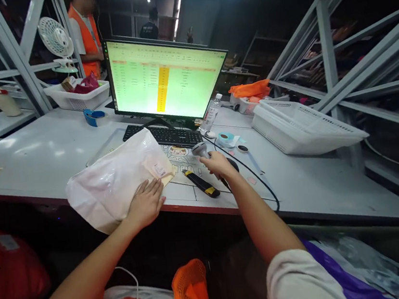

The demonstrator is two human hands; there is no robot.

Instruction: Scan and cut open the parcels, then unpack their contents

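A person seated at a grey worktop (40, 154) presses the left hand (146, 203) flat on a pale plastic parcel bag (116, 181), fingers spread and lying on the film near its printed label (161, 169). The bag rests at the worktop's near edge, partly overhanging it, just in front of the keyboard (163, 135) and the lit monitor (165, 78) showing a spreadsheet. The right hand (217, 163) reaches to a handheld barcode scanner (199, 150) lying beside the keyboard, fingers curled onto its grey head; whether they fully grip it cannot be told. A black-and-yellow utility knife (201, 183) lies just beside that hand, and the scanner's black cable (253, 172) loops toward the near edge.

Scanning well here appears to call for the label kept smooth and facing up, the left palm holding the slippery film taut without covering the code, and the scanner lifted clear of the knife and cable. A stack of white baskets (302, 127) sits well apart at right; another person in an orange vest (87, 37) stands behind the monitor.
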